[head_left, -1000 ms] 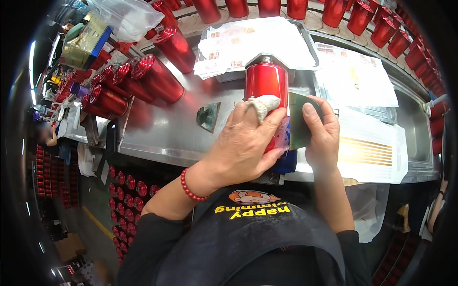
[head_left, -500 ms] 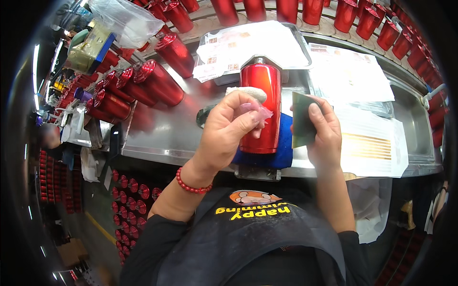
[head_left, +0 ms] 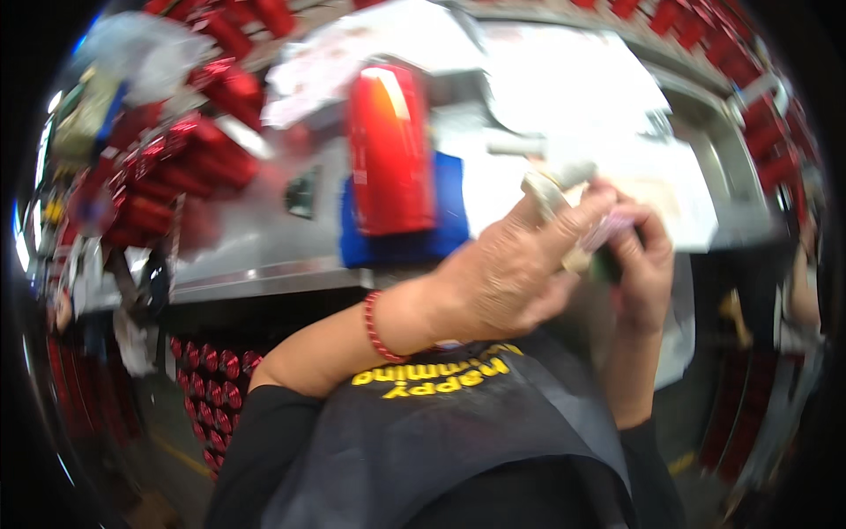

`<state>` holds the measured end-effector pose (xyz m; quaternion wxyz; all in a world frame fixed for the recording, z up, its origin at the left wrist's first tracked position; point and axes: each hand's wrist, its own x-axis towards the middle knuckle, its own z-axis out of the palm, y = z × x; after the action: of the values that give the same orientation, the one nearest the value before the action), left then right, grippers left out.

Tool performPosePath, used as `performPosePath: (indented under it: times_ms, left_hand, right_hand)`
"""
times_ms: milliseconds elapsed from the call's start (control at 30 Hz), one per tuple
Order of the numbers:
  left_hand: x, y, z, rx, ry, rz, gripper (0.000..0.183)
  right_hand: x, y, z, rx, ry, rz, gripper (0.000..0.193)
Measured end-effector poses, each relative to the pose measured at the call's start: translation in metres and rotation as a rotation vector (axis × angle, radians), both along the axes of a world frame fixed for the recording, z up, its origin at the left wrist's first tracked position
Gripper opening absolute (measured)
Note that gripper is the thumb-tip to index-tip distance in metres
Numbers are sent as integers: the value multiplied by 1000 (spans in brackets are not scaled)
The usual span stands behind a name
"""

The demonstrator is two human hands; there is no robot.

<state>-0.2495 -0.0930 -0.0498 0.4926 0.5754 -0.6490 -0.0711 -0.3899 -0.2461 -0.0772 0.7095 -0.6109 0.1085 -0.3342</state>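
My left hand (head_left: 511, 273), with a red bead bracelet (head_left: 381, 328) at its wrist, has swung across to meet my right hand (head_left: 645, 260). Between them is a crumpled, thin pink piece (head_left: 606, 227), pinched by the left fingers and touching the right ones. A whitish wrap (head_left: 545, 190) shows about a left finger. Low in my right hand lies a dark green flat piece (head_left: 606, 264), mostly hidden. Motion smears both hands' fingertips. Left of the hands, a glossy red metal cylinder (head_left: 392, 154) rests on a blue cloth (head_left: 449, 198), touched by neither hand.
Several red cylinders (head_left: 189, 159) stand at the left and along the far side. White sheets (head_left: 573, 75) cover the back and right of the metal bench (head_left: 256, 251). A small dark green piece (head_left: 300, 194) lies left of the blue cloth. At right is a sink (head_left: 705, 132).
My left hand has left the front of the red cylinder and come right, to my right hand, carrying the pink piece. The view has turned, so the bench appears shifted left.
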Motion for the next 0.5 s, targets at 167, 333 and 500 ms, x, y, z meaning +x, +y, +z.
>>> performPosePath:
  times_ms: [167, 333, 500]
  left_hand:
    - [-6, 9, -10, 4, 14, 39, 67]
    - [-20, -4, -25, 116, 37, -46, 57]
    - [-22, -9, -26, 190, -4, -20, 54]
  right_hand:
    - [-122, -93, -30, -73, 235, -590, 11]
    - [-259, -177, -152, -286, 1033, -967, 30]
    - [-342, -242, -252, -348, 1531, -1087, 42]
